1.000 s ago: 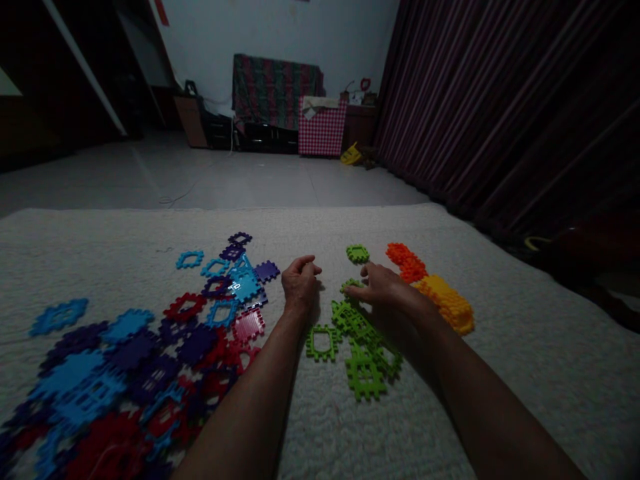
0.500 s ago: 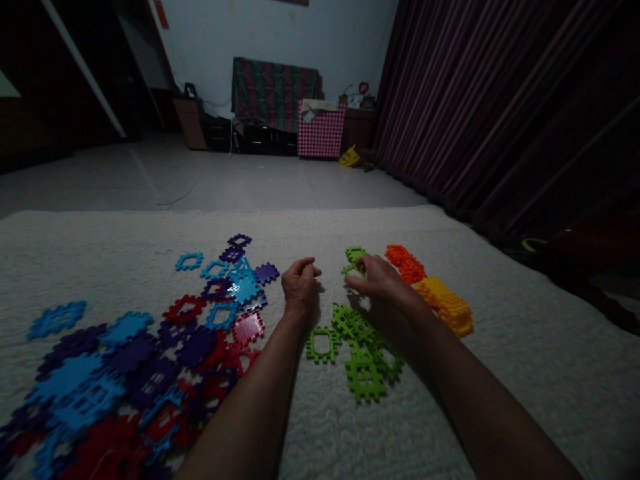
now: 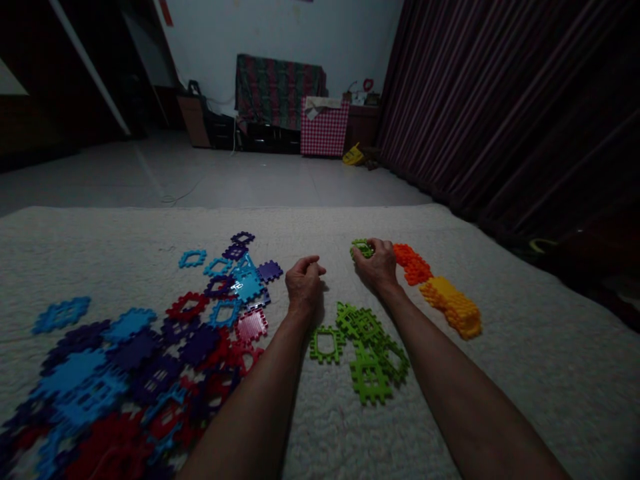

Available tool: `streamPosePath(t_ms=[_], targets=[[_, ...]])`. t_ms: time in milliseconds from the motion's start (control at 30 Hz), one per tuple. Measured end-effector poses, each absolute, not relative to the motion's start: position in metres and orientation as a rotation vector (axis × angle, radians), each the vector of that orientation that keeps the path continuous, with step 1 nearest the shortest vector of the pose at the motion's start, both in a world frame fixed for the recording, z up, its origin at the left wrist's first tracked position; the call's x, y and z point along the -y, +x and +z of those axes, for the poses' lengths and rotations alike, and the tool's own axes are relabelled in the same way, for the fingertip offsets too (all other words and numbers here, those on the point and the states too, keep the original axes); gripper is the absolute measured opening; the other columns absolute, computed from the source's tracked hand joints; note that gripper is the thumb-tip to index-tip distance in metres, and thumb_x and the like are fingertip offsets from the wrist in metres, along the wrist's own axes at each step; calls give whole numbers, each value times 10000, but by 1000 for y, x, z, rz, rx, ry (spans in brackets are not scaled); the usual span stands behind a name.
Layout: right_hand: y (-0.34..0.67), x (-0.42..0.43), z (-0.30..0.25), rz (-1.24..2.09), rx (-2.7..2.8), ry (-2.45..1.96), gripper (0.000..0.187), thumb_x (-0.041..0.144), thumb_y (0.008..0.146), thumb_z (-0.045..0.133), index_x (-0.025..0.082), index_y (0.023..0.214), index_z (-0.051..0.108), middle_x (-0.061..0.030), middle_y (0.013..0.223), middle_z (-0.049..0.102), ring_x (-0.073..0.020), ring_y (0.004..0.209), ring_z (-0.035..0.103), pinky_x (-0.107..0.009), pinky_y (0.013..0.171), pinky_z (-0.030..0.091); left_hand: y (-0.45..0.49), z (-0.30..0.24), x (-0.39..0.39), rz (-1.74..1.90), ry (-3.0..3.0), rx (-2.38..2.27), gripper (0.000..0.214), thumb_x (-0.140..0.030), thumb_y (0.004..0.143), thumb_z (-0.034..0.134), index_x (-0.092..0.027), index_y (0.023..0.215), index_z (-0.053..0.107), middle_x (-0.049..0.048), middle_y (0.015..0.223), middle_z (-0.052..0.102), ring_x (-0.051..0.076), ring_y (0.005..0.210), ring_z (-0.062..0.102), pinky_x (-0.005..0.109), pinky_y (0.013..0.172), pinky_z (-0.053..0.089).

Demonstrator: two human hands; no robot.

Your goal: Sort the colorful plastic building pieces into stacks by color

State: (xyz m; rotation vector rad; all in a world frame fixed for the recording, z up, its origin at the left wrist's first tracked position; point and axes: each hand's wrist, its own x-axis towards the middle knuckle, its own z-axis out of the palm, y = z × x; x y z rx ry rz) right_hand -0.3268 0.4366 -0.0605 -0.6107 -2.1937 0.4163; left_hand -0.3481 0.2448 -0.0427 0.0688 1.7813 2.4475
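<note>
My right hand (image 3: 379,265) is closed on a green toothed plastic piece (image 3: 361,245), thumb and fingers on its near edge, at the far side of the mat. Its fingers partly hide the piece, and another green one may lie under it. My left hand (image 3: 304,285) rests on the mat with loosely bent fingers, slightly apart and pointing right, with nothing seen in them. Between my forearms lies a loose group of green interlocking pieces (image 3: 371,380), some overlapping. One green frame piece (image 3: 326,329) with an open centre lies at that group's left, beside my left wrist.
Orange pieces (image 3: 413,265) and a leaning row of yellow pieces (image 3: 453,303) lie right of my right hand. A big mixed heap of purple (image 3: 136,349), blue (image 3: 80,373) and red pieces (image 3: 113,447) spreads at left. A pale quilted mat (image 3: 500,373) lies beneath everything.
My right hand has moved forward with a green piece, bringing it against the far green one. The left hand stays in place. The whole view has shifted slightly.
</note>
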Motion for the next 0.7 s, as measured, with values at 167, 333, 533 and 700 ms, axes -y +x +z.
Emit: streamPosePath(t_ms=[167, 333, 533, 700], targets=[[-331, -435, -60, 421, 2216, -635, 375, 445, 756, 659, 156, 994, 677, -141, 1006, 603, -292, 1004, 569, -408, 927, 471, -346, -40, -245, 2444, 47, -1743, 374, -283, 604, 603, -121, 924, 711, -2, 638, 627, 79, 428, 474, 226, 411, 440], [-328, -432, -57, 440, 2246, -688, 403, 466, 766, 651, 162, 1030, 651, -147, 1077, 574, -294, 1049, 553, -418, 929, 470, -348, -43, -245, 2437, 52, -1757, 376, -280, 611, 602, -126, 935, 716, -1, 647, 632, 77, 431, 476, 221, 408, 438], [-315, -418, -42, 478, 2251, -439, 273, 290, 833, 552, 170, 1063, 639, -140, 1099, 599, -263, 1092, 543, -399, 981, 443, -350, -44, -245, 2455, 20, -1724, 372, -299, 601, 644, -134, 925, 720, -3, 639, 629, 77, 432, 475, 225, 414, 438], [-287, -400, -30, 732, 2547, -359, 172, 204, 823, 509, 206, 868, 675, -45, 880, 685, -189, 842, 626, -317, 827, 489, -350, -46, -246, 2475, 15, -1702, 376, -279, 595, 618, -139, 930, 715, -10, 636, 631, 78, 426, 477, 218, 412, 431]])
